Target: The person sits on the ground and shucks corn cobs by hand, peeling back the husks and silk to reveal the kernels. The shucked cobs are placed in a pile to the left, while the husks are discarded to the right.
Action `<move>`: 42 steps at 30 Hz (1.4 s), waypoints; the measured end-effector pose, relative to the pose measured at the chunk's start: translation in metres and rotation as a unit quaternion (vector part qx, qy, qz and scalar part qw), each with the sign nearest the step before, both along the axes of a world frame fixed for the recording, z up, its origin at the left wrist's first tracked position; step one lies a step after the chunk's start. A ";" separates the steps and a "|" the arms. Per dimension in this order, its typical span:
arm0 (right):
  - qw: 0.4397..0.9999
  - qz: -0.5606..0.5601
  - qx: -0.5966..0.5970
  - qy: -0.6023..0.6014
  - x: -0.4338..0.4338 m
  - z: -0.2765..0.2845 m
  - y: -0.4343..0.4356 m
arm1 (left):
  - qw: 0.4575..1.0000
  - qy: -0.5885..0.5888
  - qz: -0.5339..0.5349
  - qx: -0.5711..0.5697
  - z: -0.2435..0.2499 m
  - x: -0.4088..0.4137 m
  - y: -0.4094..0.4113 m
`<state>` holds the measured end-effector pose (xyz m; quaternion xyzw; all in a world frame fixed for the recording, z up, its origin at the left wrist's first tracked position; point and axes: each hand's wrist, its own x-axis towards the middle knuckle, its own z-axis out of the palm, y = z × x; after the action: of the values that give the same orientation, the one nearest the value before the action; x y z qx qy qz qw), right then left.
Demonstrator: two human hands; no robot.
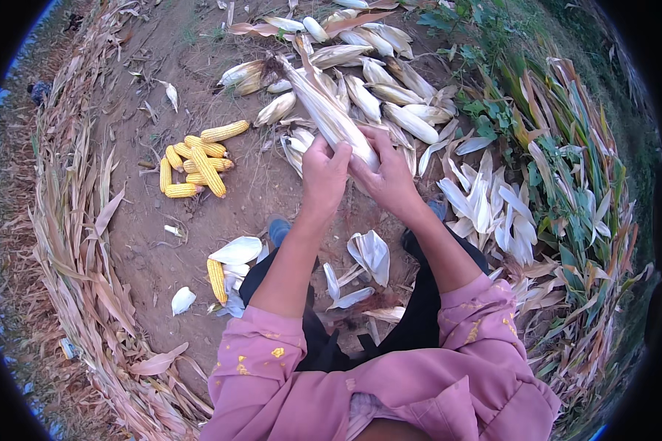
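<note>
An ear of corn in its pale dry husk [328, 110] is held between my two hands, its dark silk end pointing up and away from me. My left hand [325, 171] grips the husk's near end with the thumb on top. On the other side, my right hand [386, 168] closes around the same near end. Beyond them lies a heap of unhusked corn ears [386, 82]. To the left, several bare yellow corn cobs [204, 165] are piled on the soil. A partly husked yellow ear [216, 280] rests near my left leg.
Loose husks [491, 204] are heaped on the right, beside green leafy weeds [482, 118]. More husk pieces [370, 256] lie between my feet. A band of dry corn stalks [83, 242] curves along the left. Brown soil [143, 231] shows between the piles.
</note>
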<state>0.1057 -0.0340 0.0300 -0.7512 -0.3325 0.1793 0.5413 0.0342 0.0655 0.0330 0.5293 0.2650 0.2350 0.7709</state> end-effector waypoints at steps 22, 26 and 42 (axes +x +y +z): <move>0.999 0.017 -0.029 0.014 0.016 -0.004 -0.022 | 1.000 0.022 -0.010 0.017 -0.006 0.023 -0.013; 0.995 -0.020 0.035 -0.087 0.036 -0.021 -0.022 | 0.999 0.024 -0.017 0.026 0.001 0.025 -0.016; 0.965 -0.051 -0.128 -0.221 0.027 0.001 -0.025 | 0.982 0.113 -0.017 0.152 -0.015 0.022 -0.014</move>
<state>0.1332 -0.0585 0.0305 -0.8512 -0.3793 0.0219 0.3622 0.0562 0.0513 0.0176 0.6683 0.3025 0.1977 0.6502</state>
